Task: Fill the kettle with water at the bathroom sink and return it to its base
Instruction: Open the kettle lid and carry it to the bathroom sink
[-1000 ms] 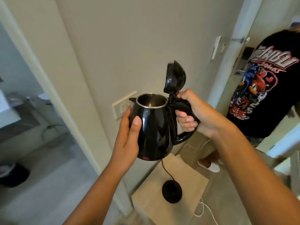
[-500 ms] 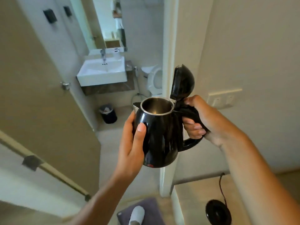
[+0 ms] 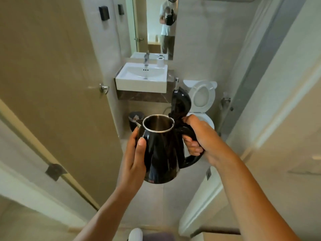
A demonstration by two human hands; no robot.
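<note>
A black kettle (image 3: 162, 152) with a steel rim is held upright in mid-air at the bathroom doorway, its lid (image 3: 180, 102) flipped up and its inside dry. My right hand (image 3: 199, 136) grips the handle. My left hand (image 3: 134, 157) cups the kettle's left side. Straight ahead, past the kettle, the white sink (image 3: 141, 80) sits on a dark counter with a chrome tap (image 3: 146, 59) above it. The kettle's base is out of view.
The bathroom door (image 3: 52, 84) stands open on the left. A white toilet (image 3: 201, 96) with raised lid is right of the sink, a black bin (image 3: 135, 119) below it. A toilet roll (image 3: 160, 61) rests on the sink's rim. A mirror (image 3: 156, 26) reflects a person.
The view has swung left and moved forward from the wall and kettle base into the bathroom doorway. The sink is now nearer and centred. Both hands keep the same hold.
</note>
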